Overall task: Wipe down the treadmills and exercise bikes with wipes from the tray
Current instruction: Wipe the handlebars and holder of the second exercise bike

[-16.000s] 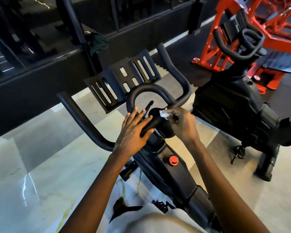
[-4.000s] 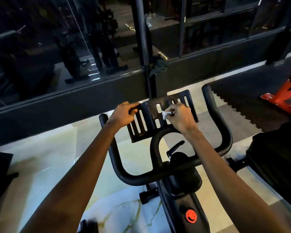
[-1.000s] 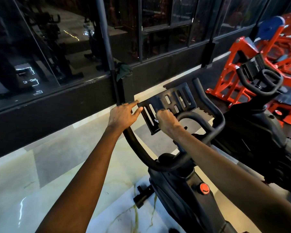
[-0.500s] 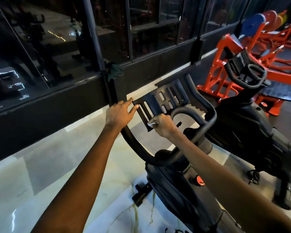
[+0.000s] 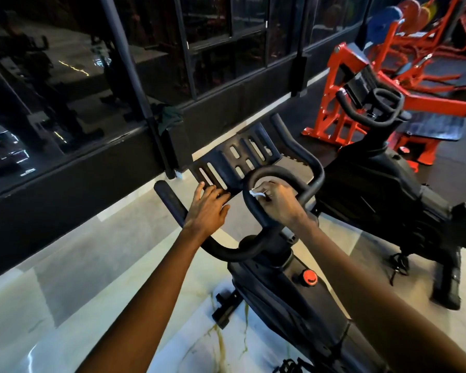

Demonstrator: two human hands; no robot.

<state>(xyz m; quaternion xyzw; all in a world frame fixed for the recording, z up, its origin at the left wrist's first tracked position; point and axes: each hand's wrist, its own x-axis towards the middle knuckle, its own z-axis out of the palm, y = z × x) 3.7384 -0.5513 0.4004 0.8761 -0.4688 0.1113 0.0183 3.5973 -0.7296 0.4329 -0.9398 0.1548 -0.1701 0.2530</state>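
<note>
1. The exercise bike [image 5: 280,297] stands right before me, its handlebar [image 5: 226,251] nearest and its slotted rack [image 5: 234,162] behind that.
2. My left hand [image 5: 207,208] rests flat on the rack's near left edge.
3. My right hand [image 5: 280,203], to its right, pinches a wipe [image 5: 254,193] against the handlebar's inner loop.
4. A knob [image 5: 310,277] sits on the frame beside my right forearm.
5. A second bike [image 5: 382,184] stands to the right, with a weight machine [image 5: 331,103] behind it.
6. A glass wall [image 5: 92,76] runs behind everything, with a cloth [image 5: 170,117] by its post.
</note>
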